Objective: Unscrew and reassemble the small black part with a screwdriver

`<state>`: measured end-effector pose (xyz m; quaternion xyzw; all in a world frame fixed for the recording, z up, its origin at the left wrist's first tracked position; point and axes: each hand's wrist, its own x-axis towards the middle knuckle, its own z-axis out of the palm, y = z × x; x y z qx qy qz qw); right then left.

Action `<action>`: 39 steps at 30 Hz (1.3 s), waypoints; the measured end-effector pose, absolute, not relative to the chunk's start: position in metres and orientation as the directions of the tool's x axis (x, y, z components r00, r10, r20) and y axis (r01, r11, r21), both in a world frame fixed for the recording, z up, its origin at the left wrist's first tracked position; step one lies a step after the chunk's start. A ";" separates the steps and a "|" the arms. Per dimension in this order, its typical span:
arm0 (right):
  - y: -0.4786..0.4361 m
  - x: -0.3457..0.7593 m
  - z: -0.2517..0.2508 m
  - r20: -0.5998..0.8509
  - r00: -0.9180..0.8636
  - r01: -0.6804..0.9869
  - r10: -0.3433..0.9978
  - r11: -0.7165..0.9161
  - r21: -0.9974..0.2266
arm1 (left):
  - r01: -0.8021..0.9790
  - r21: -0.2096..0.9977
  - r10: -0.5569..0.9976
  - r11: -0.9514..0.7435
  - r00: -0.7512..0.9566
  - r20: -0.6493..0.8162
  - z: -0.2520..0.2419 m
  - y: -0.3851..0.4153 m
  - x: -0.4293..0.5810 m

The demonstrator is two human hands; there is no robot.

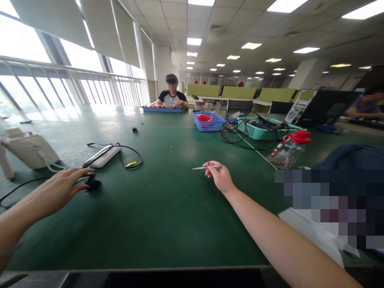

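Note:
My right hand (220,176) is closed around a small screwdriver (200,168), its thin shaft pointing left above the green table (168,216). My left hand (67,182) reaches in from the left with its fingers stretched out and the thumb apart from them. A small black clip-like piece (93,184) lies on the table at those fingertips, and the thumb seems to touch it. Just beyond the left hand is a white power bank (106,155) with a black cable (139,154) looped beside it.
A white case (31,150) stands at the left. Farther back are a blue basket (208,122), a green basket (258,130) with tangled cables and a red-capped bottle (289,150). White paper (309,232) lies at the right. Across the table sits another person (172,96) at a blue tray (162,109).

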<state>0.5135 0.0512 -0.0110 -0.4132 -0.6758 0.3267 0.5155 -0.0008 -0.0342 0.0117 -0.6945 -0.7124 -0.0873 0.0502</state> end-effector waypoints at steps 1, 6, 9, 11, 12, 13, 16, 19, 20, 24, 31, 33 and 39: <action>0.051 0.514 -0.011 0.427 -0.128 0.226 0.895 0.445 -0.866 | 0.999 0.037 0.989 -0.014 0.008 0.151 0.013 -0.029 0.002; 0.048 0.514 -0.009 0.434 -0.138 0.244 0.890 0.455 -0.856 | 0.997 0.021 0.997 -0.070 0.070 -0.023 0.009 -0.011 0.006; 0.048 0.514 -0.008 0.431 -0.148 0.249 0.890 0.455 -0.855 | 0.997 0.038 0.996 -0.074 0.076 -0.053 0.002 -0.008 0.001; 0.048 0.514 -0.008 0.425 -0.150 0.255 0.893 0.450 -0.856 | 0.998 0.044 0.997 -0.053 0.056 -0.052 -0.002 -0.008 -0.003; 0.048 0.514 -0.008 0.424 -0.151 0.258 0.893 0.449 -0.855 | 0.998 0.043 0.998 -0.038 0.040 -0.053 -0.002 -0.008 -0.004; 0.048 0.514 -0.008 0.422 -0.155 0.262 0.893 0.449 -0.854 | 0.999 0.036 0.998 -0.022 0.024 -0.057 -0.001 -0.009 -0.003; 0.048 0.514 -0.008 0.422 -0.163 0.263 0.892 0.452 -0.852 | 1.000 -0.017 0.998 -0.015 0.014 -0.063 0.014 -0.015 0.018; 0.046 0.511 -0.009 0.435 -0.150 0.277 0.888 0.460 -0.844 | 0.990 -0.017 0.989 -0.138 0.139 0.051 0.040 -0.022 0.072; 0.045 0.510 -0.010 0.439 -0.149 0.292 0.886 0.463 -0.837 | 0.985 -0.006 0.981 -0.174 0.174 0.089 0.048 -0.022 0.095; 0.043 0.503 -0.013 0.488 -0.208 0.382 0.848 0.530 -0.757 | 0.937 0.102 0.942 -0.334 0.330 0.055 0.063 -0.003 0.189; 0.051 0.500 -0.017 0.560 -0.224 0.491 0.798 0.589 -0.642 | 0.826 0.160 0.840 -0.540 0.518 0.160 0.029 0.061 0.287; 0.053 0.500 -0.017 0.556 -0.187 0.486 0.810 0.568 -0.664 | 0.829 0.162 0.842 -0.535 0.505 0.190 0.019 0.071 0.298; 0.057 0.501 -0.019 0.509 -0.115 0.434 0.853 0.504 -0.747 | 0.813 0.288 0.856 -0.506 0.431 0.286 -0.003 0.075 0.305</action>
